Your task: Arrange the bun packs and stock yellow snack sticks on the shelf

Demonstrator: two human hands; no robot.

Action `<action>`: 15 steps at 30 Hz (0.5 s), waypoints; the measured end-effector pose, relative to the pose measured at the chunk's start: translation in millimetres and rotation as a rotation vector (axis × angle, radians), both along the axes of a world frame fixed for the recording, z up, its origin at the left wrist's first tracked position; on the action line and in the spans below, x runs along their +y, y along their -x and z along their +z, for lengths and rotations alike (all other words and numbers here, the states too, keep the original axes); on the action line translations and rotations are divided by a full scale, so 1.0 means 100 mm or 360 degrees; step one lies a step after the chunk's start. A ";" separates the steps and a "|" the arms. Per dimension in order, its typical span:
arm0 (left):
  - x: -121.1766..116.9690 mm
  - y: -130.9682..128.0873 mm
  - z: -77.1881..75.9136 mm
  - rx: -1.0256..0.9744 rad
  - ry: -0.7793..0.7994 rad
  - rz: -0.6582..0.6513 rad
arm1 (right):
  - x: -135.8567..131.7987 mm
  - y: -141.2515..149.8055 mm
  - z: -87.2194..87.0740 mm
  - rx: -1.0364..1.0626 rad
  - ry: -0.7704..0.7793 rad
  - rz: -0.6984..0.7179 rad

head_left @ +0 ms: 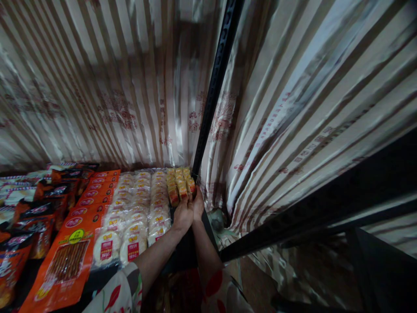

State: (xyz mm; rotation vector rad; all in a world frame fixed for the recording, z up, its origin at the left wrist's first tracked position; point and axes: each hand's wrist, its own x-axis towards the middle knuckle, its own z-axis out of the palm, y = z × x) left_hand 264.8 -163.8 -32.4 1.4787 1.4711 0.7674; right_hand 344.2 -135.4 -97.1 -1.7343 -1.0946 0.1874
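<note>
Small yellow-and-red snack packets (pixel 181 188) stand in short rows at the right end of a dark shelf. Both hands reach in to the front of these packets. My left hand (pixel 183 215) has its fingers bent against the front packets. My right hand (pixel 197 205) lies close beside it, fingers curled around the right side of the rightmost packet. The fingertips of both hands are partly hidden. Directly left of the yellow packets are rows of round, pale cakes in clear wrappers (pixel 133 243), with red labels on the front ones.
Orange bags of brown sticks (pixel 65 261) lie overlapped further left, beside darker orange-and-black packets (pixel 34 221). A black perforated post (pixel 213 87) rises at the shelf's corner. Pleated printed curtains (pixel 114 87) hang behind and to the right. A dark beam (pixel 293 213) crosses the right side.
</note>
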 end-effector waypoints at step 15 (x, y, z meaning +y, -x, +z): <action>-0.01 0.00 0.14 0.0111 0.0019 -0.0078 | -0.02 -0.02 -0.10 -0.0086 -0.0126 0.0101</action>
